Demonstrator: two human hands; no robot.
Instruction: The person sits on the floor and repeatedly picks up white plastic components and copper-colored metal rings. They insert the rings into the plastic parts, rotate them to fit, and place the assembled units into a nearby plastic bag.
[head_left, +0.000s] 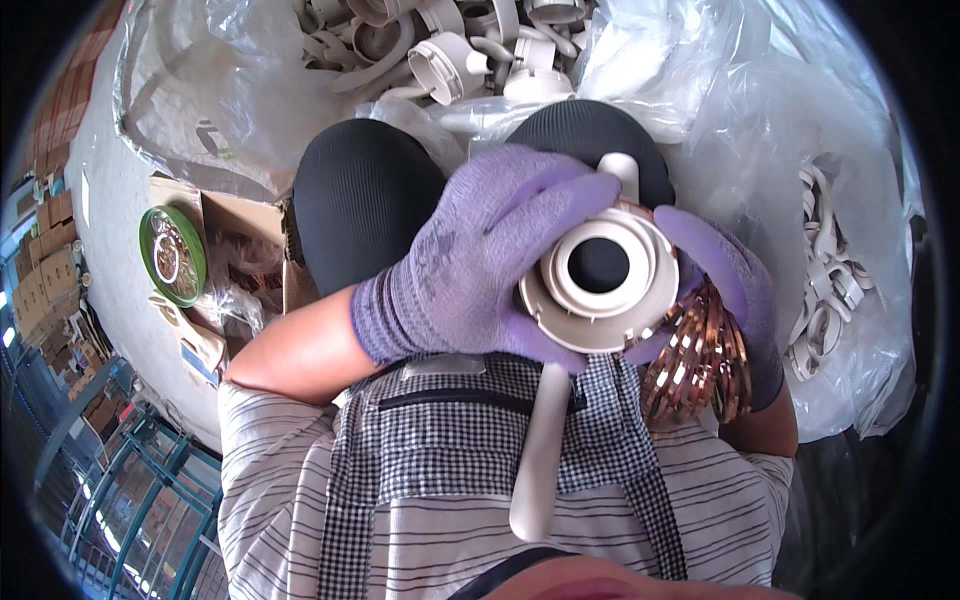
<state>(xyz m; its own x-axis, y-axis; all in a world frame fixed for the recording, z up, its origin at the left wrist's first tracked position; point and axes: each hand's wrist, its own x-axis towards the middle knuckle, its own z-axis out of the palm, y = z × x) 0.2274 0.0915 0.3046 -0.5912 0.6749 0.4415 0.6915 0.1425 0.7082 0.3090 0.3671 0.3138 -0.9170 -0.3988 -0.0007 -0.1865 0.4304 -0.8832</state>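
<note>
Before my lap I hold a cream-white round plastic housing (536, 300) with a long handle (541, 457) pointing towards my chest. A ring-shaped inner part sits within its rim, and a dark surface shows through the central hole. My left hand (480, 262), in a purple knit glove, grips the housing from the left, fingers over its top and thumb below. Gloved too, my right hand (739, 292) touches the right side of the housing. A bunch of thin copper-coloured metal strips (701, 360) hangs at that hand; part of the bunch is hidden behind its fingers.
Beyond my knees lies a plastic-lined heap of similar white housings (446, 67). Clear plastic bagging (750, 150) at right surrounds more white parts (825, 285). At left, a green round dish (196, 281) with small shiny pieces stands by an open cardboard box (240, 214).
</note>
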